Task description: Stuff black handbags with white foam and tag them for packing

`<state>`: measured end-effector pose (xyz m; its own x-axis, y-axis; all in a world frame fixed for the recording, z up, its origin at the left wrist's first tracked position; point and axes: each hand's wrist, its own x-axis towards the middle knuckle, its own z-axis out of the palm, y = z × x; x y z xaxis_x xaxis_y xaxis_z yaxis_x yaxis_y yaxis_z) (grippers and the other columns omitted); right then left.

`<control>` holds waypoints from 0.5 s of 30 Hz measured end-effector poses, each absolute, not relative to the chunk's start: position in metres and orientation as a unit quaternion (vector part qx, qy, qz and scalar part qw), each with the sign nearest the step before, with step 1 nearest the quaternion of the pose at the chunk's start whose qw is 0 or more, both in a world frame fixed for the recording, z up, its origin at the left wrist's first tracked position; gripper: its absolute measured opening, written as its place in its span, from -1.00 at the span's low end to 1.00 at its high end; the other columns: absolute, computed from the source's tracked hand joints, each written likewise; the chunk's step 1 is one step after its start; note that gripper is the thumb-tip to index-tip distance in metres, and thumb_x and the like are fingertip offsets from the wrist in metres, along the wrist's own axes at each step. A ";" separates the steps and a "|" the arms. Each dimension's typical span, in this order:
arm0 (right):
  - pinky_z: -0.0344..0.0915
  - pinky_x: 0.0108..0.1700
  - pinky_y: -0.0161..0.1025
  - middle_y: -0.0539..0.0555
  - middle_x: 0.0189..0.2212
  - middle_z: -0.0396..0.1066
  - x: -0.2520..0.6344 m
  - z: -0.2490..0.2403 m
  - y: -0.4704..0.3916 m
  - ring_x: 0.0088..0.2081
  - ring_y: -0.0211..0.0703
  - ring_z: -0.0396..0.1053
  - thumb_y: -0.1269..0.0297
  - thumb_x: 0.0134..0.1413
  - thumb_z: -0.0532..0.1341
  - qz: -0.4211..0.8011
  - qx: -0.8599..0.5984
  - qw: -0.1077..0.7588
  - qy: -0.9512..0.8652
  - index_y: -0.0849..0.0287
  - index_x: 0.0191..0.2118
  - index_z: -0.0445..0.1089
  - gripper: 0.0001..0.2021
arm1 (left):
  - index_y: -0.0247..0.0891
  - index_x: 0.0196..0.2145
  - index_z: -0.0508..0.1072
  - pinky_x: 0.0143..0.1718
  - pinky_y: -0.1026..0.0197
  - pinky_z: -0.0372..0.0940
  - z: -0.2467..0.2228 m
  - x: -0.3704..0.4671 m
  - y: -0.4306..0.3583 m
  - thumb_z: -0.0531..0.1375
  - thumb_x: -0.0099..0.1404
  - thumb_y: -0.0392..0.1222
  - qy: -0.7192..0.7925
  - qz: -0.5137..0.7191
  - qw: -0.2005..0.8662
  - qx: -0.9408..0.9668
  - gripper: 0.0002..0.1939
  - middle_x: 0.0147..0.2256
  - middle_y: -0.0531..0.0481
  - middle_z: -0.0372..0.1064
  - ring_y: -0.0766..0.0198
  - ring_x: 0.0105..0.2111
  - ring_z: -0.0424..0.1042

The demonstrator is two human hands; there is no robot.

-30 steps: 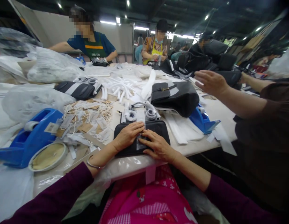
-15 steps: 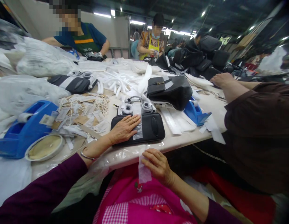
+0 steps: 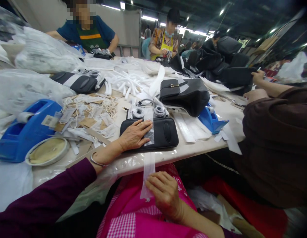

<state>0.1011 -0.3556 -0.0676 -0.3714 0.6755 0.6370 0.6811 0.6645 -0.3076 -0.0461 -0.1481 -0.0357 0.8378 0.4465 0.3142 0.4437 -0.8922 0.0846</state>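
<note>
A small black bag (image 3: 159, 134) lies flat near the table's front edge, its two wrapped grey rings and handle toward the far side. Down its middle runs a translucent whitish strip (image 3: 149, 132). My left hand (image 3: 135, 135) lies flat on the bag's left half, fingers stretched out, fingertips on the strip. Below the table edge, my right hand (image 3: 164, 193) has its fingers closed on another visible length of strip (image 3: 150, 168), which hangs over the edge toward my lap. Whether both lengths are one piece is hard to tell.
At left stand a blue tape dispenser (image 3: 32, 130) and a round dish (image 3: 47, 151), beside a pile of tags (image 3: 90, 115). A black backpack (image 3: 184, 96) and second blue dispenser (image 3: 213, 120) lie right. A co-worker's brown sleeve (image 3: 274, 132) is close by.
My right hand has moved down toward my lap, and a longer stretch of strip shows above it. The left hand stays on the bag. At right, the co-worker now holds a black item.
</note>
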 end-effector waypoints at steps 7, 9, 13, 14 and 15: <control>0.23 -0.31 -0.22 0.07 -0.42 0.44 0.103 -0.006 -0.311 -0.34 -0.19 0.33 0.52 0.20 0.03 0.031 -0.421 0.424 -0.801 0.19 -0.30 0.47 -0.73 | -0.34 0.26 0.09 0.30 -0.03 -0.12 -0.035 -0.048 -0.152 0.11 0.31 -0.06 0.230 0.187 0.004 0.955 -0.37 0.27 -0.24 0.04 0.05 0.28 -0.01; 0.22 -0.28 -0.23 0.05 -0.42 0.40 0.108 0.012 -0.278 -0.32 -0.18 0.29 0.50 0.19 0.07 0.029 -0.459 0.433 -0.776 0.13 -0.31 0.50 -0.74 | -0.35 0.23 0.15 0.29 -0.04 -0.07 -0.036 -0.050 -0.153 0.11 0.30 -0.12 0.220 0.205 0.007 0.954 -0.42 0.23 -0.24 0.10 0.04 0.27 0.02; 0.19 -0.24 -0.26 -0.01 -0.47 0.33 0.114 0.021 -0.208 -0.31 -0.19 0.27 0.48 0.11 0.18 0.007 -0.529 0.397 -0.750 0.11 -0.42 0.47 -0.82 | -0.28 -0.02 0.40 0.20 -0.01 0.12 -0.038 -0.056 -0.154 0.05 0.30 -0.29 0.189 0.266 0.056 0.944 -0.69 0.07 -0.17 0.32 0.10 0.16 0.20; 0.18 -0.24 -0.27 -0.02 -0.47 0.34 0.114 0.019 -0.194 -0.31 -0.20 0.27 0.49 0.08 0.20 0.001 -0.540 0.382 -0.750 0.13 -0.46 0.44 -0.83 | -0.27 -0.07 0.41 0.18 0.01 0.16 -0.039 -0.058 -0.154 0.03 0.30 -0.33 0.183 0.279 0.074 0.940 -0.72 0.03 -0.15 0.34 0.12 0.13 0.23; 0.16 -0.23 -0.27 -0.02 -0.47 0.34 0.115 0.016 -0.183 -0.30 -0.20 0.28 0.49 0.06 0.22 -0.005 -0.550 0.367 -0.750 0.14 -0.48 0.42 -0.84 | -0.26 -0.10 0.41 0.16 0.03 0.19 -0.039 -0.059 -0.154 0.00 0.30 -0.36 0.182 0.289 0.092 0.935 -0.72 0.00 -0.14 0.35 0.14 0.10 0.26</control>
